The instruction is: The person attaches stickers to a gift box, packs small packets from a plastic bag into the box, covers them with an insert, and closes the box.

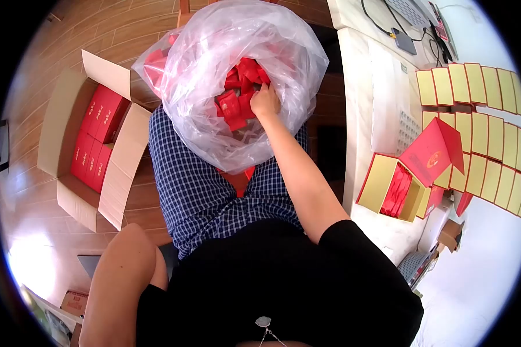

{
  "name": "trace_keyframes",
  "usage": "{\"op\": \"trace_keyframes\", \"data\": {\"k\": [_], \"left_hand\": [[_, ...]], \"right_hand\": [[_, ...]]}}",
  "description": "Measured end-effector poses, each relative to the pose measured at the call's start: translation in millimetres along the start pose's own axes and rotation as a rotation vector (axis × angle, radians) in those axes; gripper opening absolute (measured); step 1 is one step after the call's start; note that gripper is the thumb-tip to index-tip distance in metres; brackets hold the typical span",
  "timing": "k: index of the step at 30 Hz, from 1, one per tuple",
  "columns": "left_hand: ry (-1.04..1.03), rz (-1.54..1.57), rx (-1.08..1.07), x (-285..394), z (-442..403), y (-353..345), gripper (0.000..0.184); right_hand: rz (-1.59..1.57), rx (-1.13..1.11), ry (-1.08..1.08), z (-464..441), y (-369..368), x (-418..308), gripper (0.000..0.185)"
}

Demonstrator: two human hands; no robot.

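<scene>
Red packets lie loosely heaped in the mouth of a clear plastic bag, which rests over the lap in blue checked trousers. The right hand reaches into this bag from above, its fingers curled downward at the right edge of the heap. They touch the red packets; whether they have closed on one cannot be told, as their tips are hidden. More red shows through the plastic at the bag's left side.

The left arm is bent at the elbow, and its hand lies outside the view, so the state of its fingers cannot be told.

On the wooden floor to the left stands a cardboard box with its flaps spread, holding red boxes with gold lettering, packed side by side. On the tabletop to the right, a gift box, yellow inside, stands with its red lid raised; a row of red packets fills its middle section. Beyond it, yellow panels edged in red form three rows. A grey device with black cables lies farther up the tabletop.
</scene>
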State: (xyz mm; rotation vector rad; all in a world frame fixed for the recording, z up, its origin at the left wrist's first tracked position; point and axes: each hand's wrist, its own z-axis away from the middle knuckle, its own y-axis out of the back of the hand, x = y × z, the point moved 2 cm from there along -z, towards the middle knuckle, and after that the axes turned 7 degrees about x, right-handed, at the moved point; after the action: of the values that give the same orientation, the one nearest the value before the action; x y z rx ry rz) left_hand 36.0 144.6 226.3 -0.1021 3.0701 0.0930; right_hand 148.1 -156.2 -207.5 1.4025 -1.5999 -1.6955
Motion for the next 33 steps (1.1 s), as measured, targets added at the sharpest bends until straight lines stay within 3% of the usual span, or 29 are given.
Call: {"op": "trace_keyframes", "data": {"k": [1, 3, 4, 7, 8, 10, 13, 16, 19, 21, 22, 23, 25, 26, 28, 30, 32, 33], "left_hand": [[0.003, -0.007, 0.009, 0.2, 0.7, -1.9, 0.022], [0.001, -0.008, 0.039, -0.4, 3.7, -5.0, 0.022], [-0.002, -0.009, 0.050, -1.3, 4.1, -6.1, 0.022], [-0.006, -0.022, 0.107, -3.0, 7.8, -7.0, 0.022], [-0.006, -0.033, 0.131, -3.5, 9.4, -6.4, 0.022], [-0.002, -0.072, 0.167, -7.5, 13.0, -3.8, 0.022], [0.079, -0.224, 0.289, -16.3, 25.7, 3.5, 0.022], [0.377, -0.459, 0.470, -27.4, 66.5, 1.5, 0.023], [0.948, -0.591, 0.414, -36.9, 134.3, -28.2, 0.023], [1.353, -0.466, 0.116, -31.4, 189.9, -65.9, 0.025], [1.643, -0.051, 0.205, -26.4, 230.9, -77.1, 0.035], [1.800, 0.025, 0.195, -17.4, 254.8, -92.4, 0.040], [2.022, 0.178, 0.149, -0.1, 287.4, -113.1, 0.064], [2.093, 0.301, 0.095, 5.0, 292.9, -121.1, 0.071], [2.141, 0.474, 0.104, 9.0, 300.2, -133.6, 0.078], [2.107, 0.540, 0.142, 0.7, 290.8, -141.8, 0.080], [2.071, 0.613, 0.169, -6.2, 286.1, -146.2, 0.082], [2.040, 0.532, 0.163, -10.6, 286.0, -146.3, 0.084]], "right_hand": [[0.000, 0.003, -0.001, -1.8, -0.9, 0.6, 0.031], [-0.066, -0.216, -0.158, -7.4, 5.3, 0.6, 0.039], [-0.120, -0.080, -0.145, -4.7, 1.7, 1.5, 0.028], [-0.140, -0.069, -0.080, 1.3, 20.8, -9.7, 0.029], [-0.113, 0.085, 0.048, 7.9, 23.0, -13.8, 0.032], [-0.178, 0.146, 0.173, 21.1, 29.3, -13.4, 0.035], [-0.251, 0.129, 0.130, 36.1, 40.8, -14.8, 0.039], [-0.292, 0.199, 0.046, 41.0, 40.3, -2.9, 0.023], [-0.615, 0.250, -0.091, 47.5, 51.1, -0.2, 0.010], [-1.001, 0.037, -0.382, 65.0, 67.9, -8.2, 0.011], [-1.217, -0.044, -0.529, 75.4, 72.4, -10.1, 0.012], [-1.220, -0.056, -0.527, 82.9, 86.2, -14.2, 0.012], [-1.705, -0.321, -0.850, 95.8, 109.9, -26.6, 0.016], [-1.704, -0.329, -0.851, 99.9, 115.0, -27.3, 0.016], [-1.835, -0.601, -0.947, 110.2, 122.0, -31.4, 0.020], [-1.817, -0.622, -1.020, 116.2, 124.7, -33.6, 0.019], [-2.016, -1.076, -0.852, 122.9, 122.2, -34.1, 0.019], [-1.784, -1.070, -0.826, 125.1, 122.1, -32.1, 0.018]]}}
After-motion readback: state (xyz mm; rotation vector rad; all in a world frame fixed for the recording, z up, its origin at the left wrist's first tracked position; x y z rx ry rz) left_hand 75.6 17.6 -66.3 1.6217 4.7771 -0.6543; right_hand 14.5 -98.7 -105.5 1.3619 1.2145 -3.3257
